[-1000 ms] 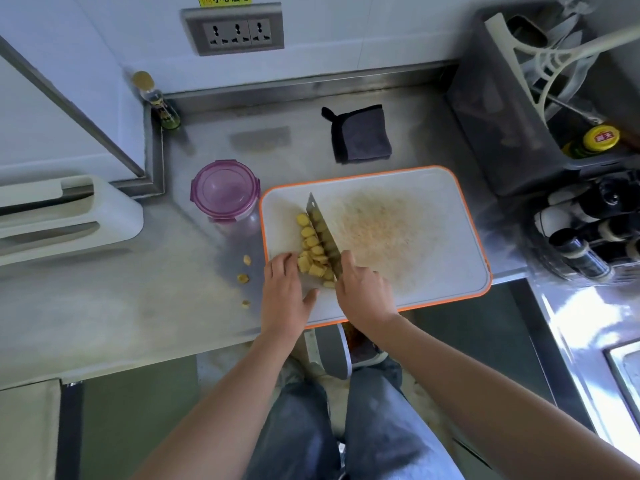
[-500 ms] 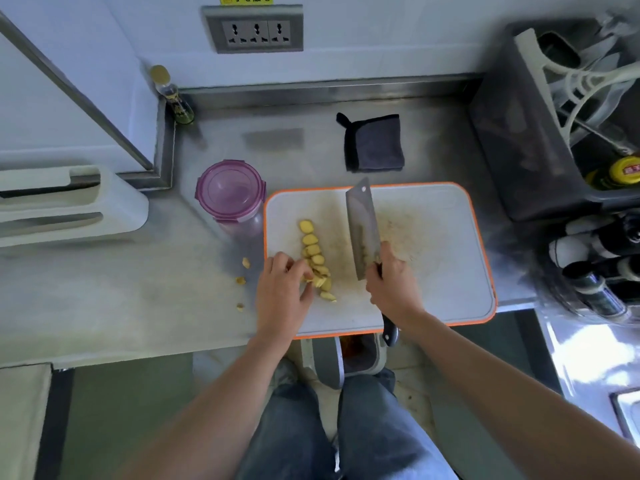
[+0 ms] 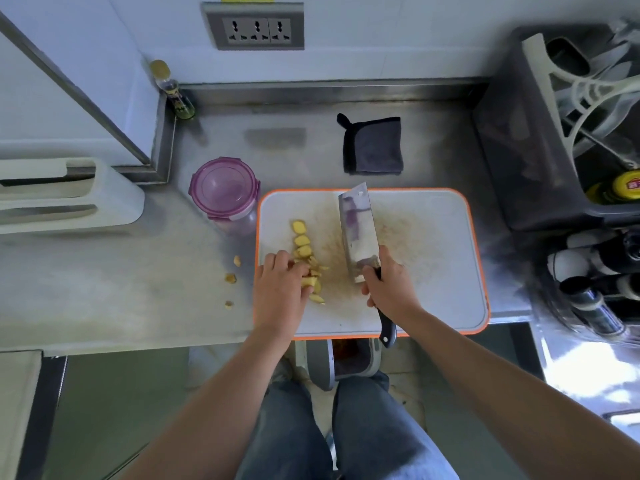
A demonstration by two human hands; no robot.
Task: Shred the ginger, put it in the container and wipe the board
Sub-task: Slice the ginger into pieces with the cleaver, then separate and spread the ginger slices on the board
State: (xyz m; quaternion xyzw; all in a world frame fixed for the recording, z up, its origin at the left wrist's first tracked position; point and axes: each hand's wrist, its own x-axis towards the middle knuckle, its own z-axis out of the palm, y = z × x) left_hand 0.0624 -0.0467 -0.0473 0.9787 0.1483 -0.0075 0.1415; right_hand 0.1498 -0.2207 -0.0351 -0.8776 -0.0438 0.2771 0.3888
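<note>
Steel counter carries the orange-rimmed board. On it the left hand curls its fingers around the ginger slices, hiding the nearest ones; the right hand grips the cleaver, covering most of its handle. The lidded container stands just beside the board

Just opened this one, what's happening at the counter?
A person is cutting ginger on the cutting board. The left hand bunches the ginger slices near the board's left edge; the right hand grips the cleaver, blade to the right of them, not cutting. The pieces are slices, not shreds. The purple-lidded container stands closed left of the board, three scraps lie on the counter, and a dark cloth sits behind.
</note>
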